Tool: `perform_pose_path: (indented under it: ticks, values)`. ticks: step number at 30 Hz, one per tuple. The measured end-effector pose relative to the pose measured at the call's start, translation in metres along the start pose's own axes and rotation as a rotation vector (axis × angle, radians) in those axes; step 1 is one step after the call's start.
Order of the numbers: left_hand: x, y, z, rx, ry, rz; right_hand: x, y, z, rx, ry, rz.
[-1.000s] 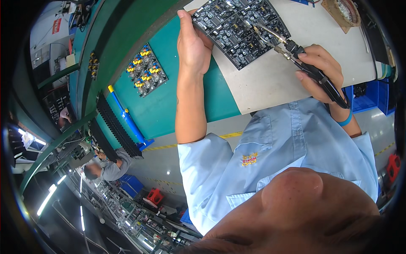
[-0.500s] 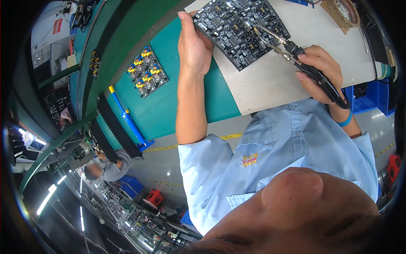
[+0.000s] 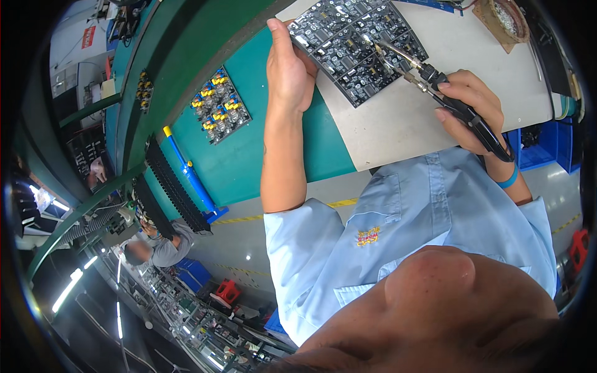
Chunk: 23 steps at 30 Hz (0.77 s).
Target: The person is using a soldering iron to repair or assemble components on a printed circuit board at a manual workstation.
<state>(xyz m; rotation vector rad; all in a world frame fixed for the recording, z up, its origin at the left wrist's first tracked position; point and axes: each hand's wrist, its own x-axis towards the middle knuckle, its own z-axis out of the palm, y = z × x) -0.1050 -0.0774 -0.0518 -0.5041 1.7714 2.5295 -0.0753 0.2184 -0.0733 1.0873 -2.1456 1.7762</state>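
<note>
My left hand [image 3: 291, 78] grips the left edge of a black circuit board panel [image 3: 356, 48], thumb on top and the other fingers mostly hidden beneath it. The panel is divided into several sections crowded with small parts. In my right hand [image 3: 469, 105] are hot tweezers [image 3: 457, 104], a black two-armed soldering tool with metal tips. My fingers wrap round its handle. Its two tips reach down onto the panel's right half, slightly apart, at the small components there. I cannot tell whether a part sits between the tips.
Left on the green mat [image 3: 249, 140] lies another board [image 3: 219, 105] with yellow and blue parts. Beyond it are a blue desoldering pump [image 3: 189, 177] and a black slotted rack [image 3: 174, 186]. A round dish [image 3: 511, 22] stands far right, blue bins [image 3: 538, 146] below. Another person [image 3: 168, 245] works farther left.
The view has shifted slightly, so the panel and my left hand appear a little to the right and lower. The tweezer tips stay at nearly the same place on the panel.
</note>
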Motion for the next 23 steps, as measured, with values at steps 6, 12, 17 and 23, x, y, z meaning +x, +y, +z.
perform_pose_path:
  ticks: [6, 12, 17, 23]
  values:
    - [0.003, 0.014, -0.009, 0.015, 0.065, -0.003, 0.0, -0.002, 0.001, -0.003, 0.012, 0.003]
    - [0.017, 0.026, -0.038, -0.296, 0.145, 0.154, 0.001, -0.004, 0.0, 0.02, 0.047, -0.01]
    - [0.039, 0.022, -0.034, -0.548, 0.31, 0.217, 0.0, -0.008, -0.002, 0.029, 0.052, 0.018]
    - [0.121, -0.003, -0.059, -0.667, -0.047, 0.439, 0.002, -0.013, -0.001, 0.071, 0.137, 0.006]
